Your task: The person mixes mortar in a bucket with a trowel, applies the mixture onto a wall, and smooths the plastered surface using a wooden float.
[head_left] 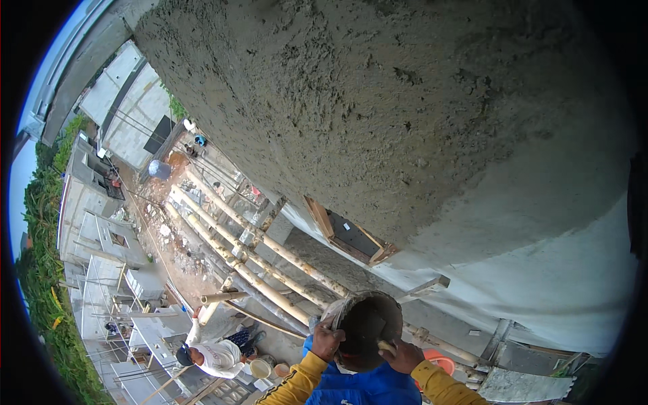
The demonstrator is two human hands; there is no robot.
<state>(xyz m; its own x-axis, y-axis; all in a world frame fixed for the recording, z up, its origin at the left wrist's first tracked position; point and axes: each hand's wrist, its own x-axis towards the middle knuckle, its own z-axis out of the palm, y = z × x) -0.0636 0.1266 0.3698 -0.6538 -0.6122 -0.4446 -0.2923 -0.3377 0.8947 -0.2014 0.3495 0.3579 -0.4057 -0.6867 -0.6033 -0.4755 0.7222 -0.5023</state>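
Observation:
My left hand (327,341) grips the rim of a round, cement-stained bucket (354,309) low in the middle, with dark grey mixture inside. My right hand (403,358) is closed on a pale handle (386,347) at the bucket's right side; the rest of that tool is hard to make out in the bucket. Both forearms have yellow sleeves, over blue clothing below the bucket. A wall of rough, wet render (317,108) rises above the bucket, smoother toward the right, around a small wood-framed opening (347,236).
Bamboo scaffold poles (263,263) run beside the wall, high above rubble-strewn ground (162,229). A co-worker in a white top (216,354) is at the lower left near buckets (260,368). A red basin (439,361) lies right of my hands. Unfinished block buildings (101,283) stand left.

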